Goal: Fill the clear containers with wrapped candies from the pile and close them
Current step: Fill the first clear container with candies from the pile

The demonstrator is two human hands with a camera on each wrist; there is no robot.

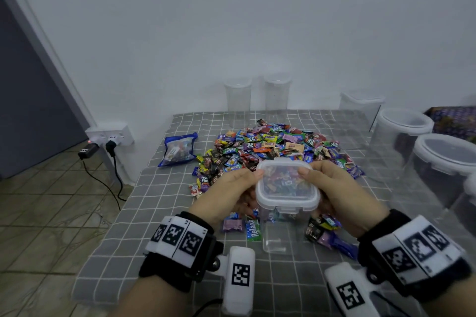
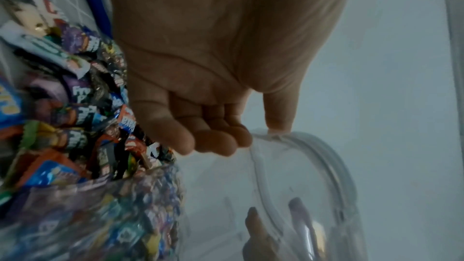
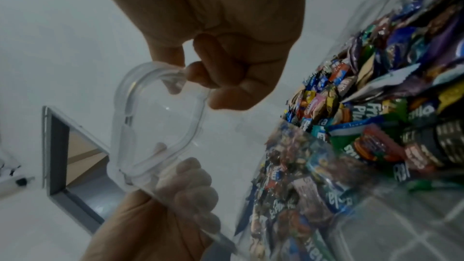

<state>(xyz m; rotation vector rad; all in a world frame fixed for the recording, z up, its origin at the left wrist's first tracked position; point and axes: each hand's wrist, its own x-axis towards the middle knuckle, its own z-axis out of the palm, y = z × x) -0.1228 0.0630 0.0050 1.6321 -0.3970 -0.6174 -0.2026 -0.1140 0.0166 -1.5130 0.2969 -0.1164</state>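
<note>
A small clear square container (image 1: 282, 233) stands on the grey checked cloth in front of the candy pile (image 1: 273, 147), with its clear lid (image 1: 287, 188) lying on top. My left hand (image 1: 246, 184) grips it from the left and my right hand (image 1: 318, 179) from the right. Each thumb lies on a far corner of the lid, with the fingers curled under the rim. The left wrist view has my thumb on the lid (image 2: 301, 166) rim, and the right wrist view shows the same on the lid (image 3: 155, 118). The container's lower part looks see-through.
Two tall clear containers (image 1: 238, 100) stand at the back against the wall. Several lidded clear containers (image 1: 401, 134) line the right side. A blue candy bag (image 1: 179, 149) lies left of the pile. Loose candies (image 1: 324, 233) sit beside the held container. The table edge (image 1: 134, 188) drops off at left.
</note>
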